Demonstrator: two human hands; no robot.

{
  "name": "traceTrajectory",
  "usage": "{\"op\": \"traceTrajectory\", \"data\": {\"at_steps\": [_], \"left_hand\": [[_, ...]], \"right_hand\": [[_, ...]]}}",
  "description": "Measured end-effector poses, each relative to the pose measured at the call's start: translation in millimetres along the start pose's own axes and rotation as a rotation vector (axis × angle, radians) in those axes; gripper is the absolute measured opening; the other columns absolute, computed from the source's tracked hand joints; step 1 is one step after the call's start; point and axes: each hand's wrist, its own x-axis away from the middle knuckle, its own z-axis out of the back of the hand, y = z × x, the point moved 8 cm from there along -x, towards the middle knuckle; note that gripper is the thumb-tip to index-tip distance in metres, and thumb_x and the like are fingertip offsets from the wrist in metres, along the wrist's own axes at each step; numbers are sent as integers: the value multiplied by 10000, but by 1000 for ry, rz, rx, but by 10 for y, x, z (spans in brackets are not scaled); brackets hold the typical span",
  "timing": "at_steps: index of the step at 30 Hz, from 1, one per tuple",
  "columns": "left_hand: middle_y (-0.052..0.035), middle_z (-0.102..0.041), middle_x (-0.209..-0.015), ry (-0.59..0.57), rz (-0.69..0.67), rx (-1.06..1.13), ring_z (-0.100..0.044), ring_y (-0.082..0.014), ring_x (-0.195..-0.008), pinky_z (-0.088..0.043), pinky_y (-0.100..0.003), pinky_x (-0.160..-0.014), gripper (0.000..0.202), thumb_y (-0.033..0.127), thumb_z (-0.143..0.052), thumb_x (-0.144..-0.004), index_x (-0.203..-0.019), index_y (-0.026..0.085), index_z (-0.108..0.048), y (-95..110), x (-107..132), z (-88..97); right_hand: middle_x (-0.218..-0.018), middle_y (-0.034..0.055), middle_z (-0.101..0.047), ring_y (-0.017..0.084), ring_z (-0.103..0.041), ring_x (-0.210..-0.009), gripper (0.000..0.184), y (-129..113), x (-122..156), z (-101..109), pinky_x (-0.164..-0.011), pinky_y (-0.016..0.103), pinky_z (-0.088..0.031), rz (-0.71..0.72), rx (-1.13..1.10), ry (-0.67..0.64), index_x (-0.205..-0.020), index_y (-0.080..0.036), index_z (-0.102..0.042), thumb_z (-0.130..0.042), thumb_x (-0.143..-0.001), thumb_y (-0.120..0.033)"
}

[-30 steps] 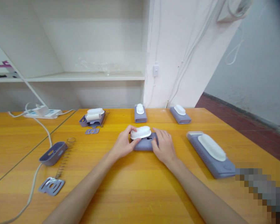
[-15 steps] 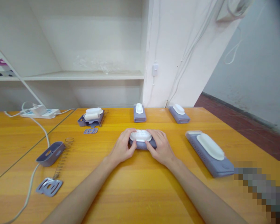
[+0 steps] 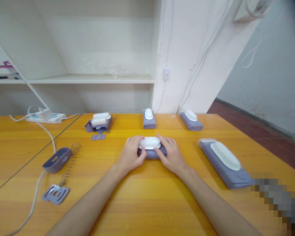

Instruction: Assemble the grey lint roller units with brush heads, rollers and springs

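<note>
**Both hands clamp a white brush top onto its purple base**

At the middle of the wooden table [image 3: 147,200] we see a white brush top [image 3: 149,143], bristles up, sitting level on a purple base [image 3: 152,154]. The left hand [image 3: 130,156] closes on its left end and the right hand [image 3: 170,155] on its right end. On each hand the fingers lie close together and curl over the far side, while the thumbs press in against the near edge where white meets purple. Both wrists rest low, near the tabletop.

Behind the pair, near the far edge, stand two small assembled units, one in the centre [image 3: 148,119] and one further right [image 3: 191,120]. A longer assembled unit [image 3: 223,162] lies well to the right of the right hand.

Back left we make out a stack of loose parts [image 3: 98,121] with a small flat plate [image 3: 97,136] just in front of it. Further left lie an empty purple shell [image 3: 57,159], a coil spring [image 3: 69,165] beside it and a slotted plate [image 3: 55,194] nearer us. A white cable [image 3: 35,196] runs past these towards a power strip [image 3: 46,117] at the back. A white shelf [image 3: 93,78] spans the wall above the table.
</note>
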Motion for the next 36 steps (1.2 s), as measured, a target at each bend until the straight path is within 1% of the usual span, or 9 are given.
{"op": "traceTrajectory", "data": {"at_steps": [4, 10, 14, 17, 19, 22, 24, 32, 36], "left_hand": [[-88, -589, -1003, 14, -30, -30, -534, -237, -940, -418, -390, -854, 335, 182, -503, -748, -1081, 179, -460, 35, -3, 27], [-83, -578, -960, -6, -73, -41, -519, -237, -889, -412, -394, -822, 318, 172, -501, -724, -1038, 185, -453, 69, -7, 41], [-80, -578, -940, -17, -99, -43, -517, -234, -867, -407, -392, -813, 321, 172, -504, -721, -1037, 184, -451, 83, -5, 47], [-81, -577, -947, -22, -116, -49, -516, -233, -873, -403, -391, -817, 334, 183, -506, -732, -1060, 176, -444, 97, -7, 48], [-86, -575, -967, -38, -121, -56, -516, -238, -889, -400, -394, -820, 349, 194, -502, -741, -1083, 171, -437, 102, -8, 36], [-90, -570, -988, -60, -120, -66, -514, -244, -906, -396, -399, -826, 362, 195, -493, -745, -1100, 167, -433, 104, -9, 17], [-89, -569, -985, -61, -114, -69, -510, -242, -905, -394, -398, -828, 360, 190, -492, -742, -1096, 163, -435, 105, -9, 17], [-104, -563, -1034, -73, -88, -76, -502, -251, -941, -393, -404, -853, 391, 208, -496, -747, -1129, 148, -436, 83, -4, 10], [-116, -559, -1058, -53, -39, -76, -499, -257, -963, -398, -408, -863, 415, 221, -509, -746, -1144, 136, -432, 32, -2, 20]], "right_hand": [[-1219, 112, -568, 230, -501, -1123, 471, -19, 5, 1, -987, 417, -371, 18, -4, -9, -1328, -177, -412, -494, -890, -328], [-1230, 114, -566, 232, -501, -1129, 500, -52, 14, 8, -979, 415, -377, 47, -19, -13, -1324, -173, -407, -527, -863, -326], [-1233, 115, -565, 233, -500, -1135, 516, -33, 19, 0, -979, 408, -378, 32, -40, -16, -1312, -163, -416, -551, -844, -335], [-1221, 116, -570, 231, -506, -1126, 490, -20, 15, 4, -975, 402, -382, 17, -52, -10, -1289, -155, -436, -548, -845, -330], [-1203, 106, -583, 232, -510, -1120, 436, -31, 9, 6, -975, 400, -381, 25, -60, -12, -1245, -167, -475, -549, -843, -319], [-1168, 91, -602, 236, -519, -1105, 360, -52, -1, 4, -970, 400, -381, 37, -76, -25, -1177, -186, -517, -551, -838, -303], [-1162, 87, -603, 238, -520, -1101, 349, -52, -5, 7, -969, 402, -381, 32, -82, -26, -1167, -191, -519, -551, -836, -298], [-1218, 99, -571, 254, -505, -1123, 438, -12, 9, 1, -979, 436, -380, 3, -92, -20, -1256, -200, -466, -540, -843, -322], [-1201, 91, -579, 249, -507, -1116, 425, 7, 2, 4, -977, 433, -386, -5, -111, -8, -1238, -206, -484, -552, -834, -319]]}}
